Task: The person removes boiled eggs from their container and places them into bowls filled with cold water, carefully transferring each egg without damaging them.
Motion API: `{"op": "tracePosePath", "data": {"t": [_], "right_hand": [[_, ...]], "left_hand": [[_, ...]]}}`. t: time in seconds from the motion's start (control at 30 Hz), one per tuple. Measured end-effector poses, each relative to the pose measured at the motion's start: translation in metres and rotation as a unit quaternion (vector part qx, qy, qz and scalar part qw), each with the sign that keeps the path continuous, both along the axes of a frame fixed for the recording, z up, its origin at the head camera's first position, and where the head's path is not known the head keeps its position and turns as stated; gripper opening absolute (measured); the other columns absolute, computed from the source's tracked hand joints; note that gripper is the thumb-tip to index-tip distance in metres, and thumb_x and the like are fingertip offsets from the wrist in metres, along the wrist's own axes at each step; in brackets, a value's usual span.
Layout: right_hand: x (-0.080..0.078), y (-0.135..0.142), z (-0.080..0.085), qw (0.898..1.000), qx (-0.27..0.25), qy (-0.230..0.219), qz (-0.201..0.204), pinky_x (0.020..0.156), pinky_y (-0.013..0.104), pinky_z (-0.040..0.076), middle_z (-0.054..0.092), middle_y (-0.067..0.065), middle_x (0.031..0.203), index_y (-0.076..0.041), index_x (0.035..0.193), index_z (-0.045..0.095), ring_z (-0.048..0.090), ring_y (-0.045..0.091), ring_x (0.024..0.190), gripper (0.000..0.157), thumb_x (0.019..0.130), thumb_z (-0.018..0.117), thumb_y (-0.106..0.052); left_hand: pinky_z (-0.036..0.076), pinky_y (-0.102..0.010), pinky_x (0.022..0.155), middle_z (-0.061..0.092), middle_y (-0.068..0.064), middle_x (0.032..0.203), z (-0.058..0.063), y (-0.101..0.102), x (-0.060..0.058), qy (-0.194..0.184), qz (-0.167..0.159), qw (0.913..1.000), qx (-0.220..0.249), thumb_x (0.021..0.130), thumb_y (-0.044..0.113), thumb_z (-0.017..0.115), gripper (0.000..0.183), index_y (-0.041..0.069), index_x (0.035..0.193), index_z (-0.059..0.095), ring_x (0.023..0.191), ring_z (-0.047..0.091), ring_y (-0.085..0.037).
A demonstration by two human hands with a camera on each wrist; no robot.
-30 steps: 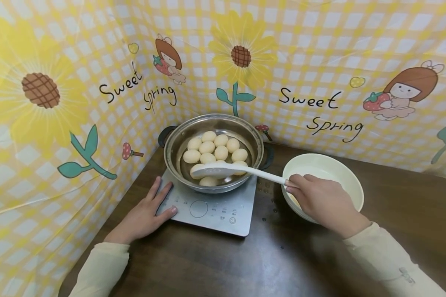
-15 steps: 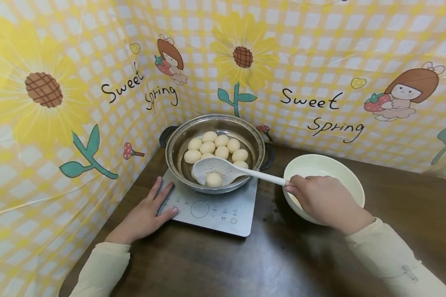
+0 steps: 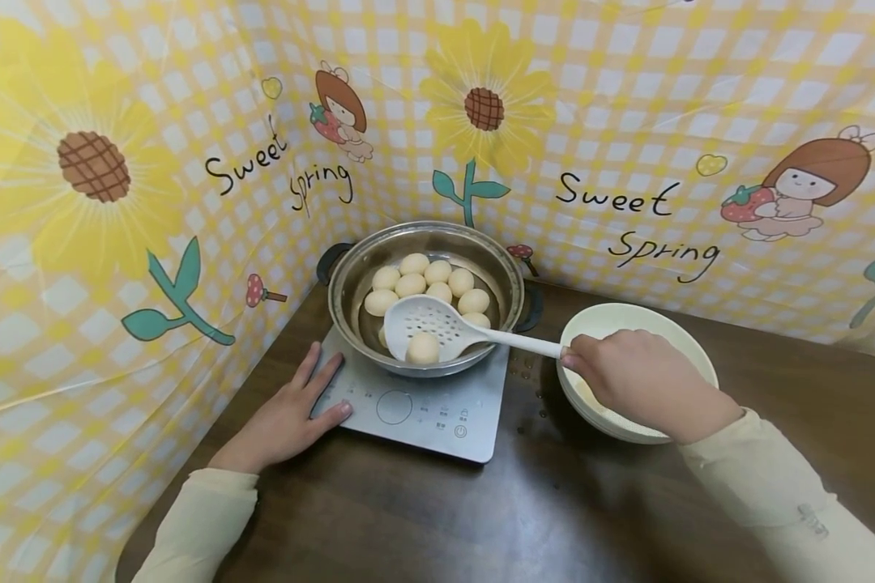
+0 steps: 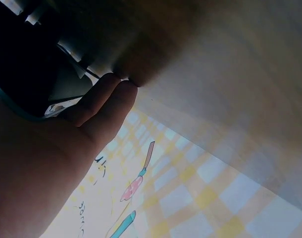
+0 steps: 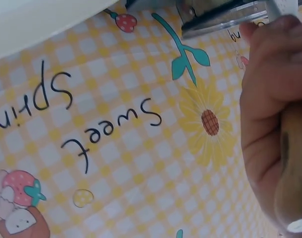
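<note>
My right hand grips the handle of a white slotted spoon, whose bowl is over the near part of a steel pot. One pale egg sits in the spoon. Behind it, several more eggs lie in the pot. The pot stands on a flat induction cooker. My left hand rests at the cooker's left edge, fingers spread and thumb on its front corner. In the right wrist view, the right hand is curled round the handle, seen only in part.
A pale round bowl stands right of the pot, partly under my right forearm; its contents are mostly hidden. Water drops dot the brown table. A checked cloth wall rises close behind and at left.
The spoon was tilted in the pot, its bowl edge-on; it has come up and turned flat, with an egg in it. My left hand has stayed in place.
</note>
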State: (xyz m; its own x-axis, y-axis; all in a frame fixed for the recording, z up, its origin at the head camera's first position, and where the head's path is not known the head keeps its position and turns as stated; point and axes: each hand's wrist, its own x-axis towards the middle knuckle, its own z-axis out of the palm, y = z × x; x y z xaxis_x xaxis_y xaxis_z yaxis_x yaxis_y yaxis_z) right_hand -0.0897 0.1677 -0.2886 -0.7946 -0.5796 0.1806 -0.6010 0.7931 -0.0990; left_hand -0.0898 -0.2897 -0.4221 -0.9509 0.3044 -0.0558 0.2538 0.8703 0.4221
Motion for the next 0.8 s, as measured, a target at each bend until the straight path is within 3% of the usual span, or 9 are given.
{"op": "tracePosePath", "data": {"t": [0.2,0.4,0.8], "right_hand": [[-0.009,-0.004,0.013,0.999,0.002,-0.052,0.012,0.051,0.032,0.038,0.041,-0.009,0.056,-0.016,0.082,0.064,0.037,0.01,0.05,0.021,0.102,0.063,-0.022],[-0.02,-0.005,0.02,0.995,-0.005,-0.1,0.018,0.053,0.03,0.037,0.039,-0.01,0.056,-0.02,0.072,0.057,0.035,0.007,0.05,0.031,0.103,0.062,-0.022],[-0.032,-0.008,0.028,0.984,0.002,-0.176,0.018,0.059,0.032,0.038,0.043,-0.006,0.063,-0.019,0.076,0.058,0.04,0.01,0.057,0.031,0.106,0.055,-0.024]], "left_hand": [[0.036,-0.068,0.1,-0.004,-0.019,0.168,-0.003,-0.001,-0.001,-0.003,0.002,1.0,0.0,0.1,0.062,0.05,0.085,0.018,0.164,0.016,0.136,0.035,-0.057],[0.036,-0.068,0.1,-0.005,-0.018,0.168,-0.002,-0.001,-0.002,-0.003,0.003,1.0,0.001,0.099,0.064,0.049,0.086,0.019,0.164,0.016,0.136,0.034,-0.057],[0.037,-0.067,0.099,-0.001,-0.022,0.167,0.004,0.001,0.001,0.001,-0.001,1.0,0.007,0.101,0.06,0.051,0.084,0.015,0.164,0.02,0.135,0.035,-0.058]]}}
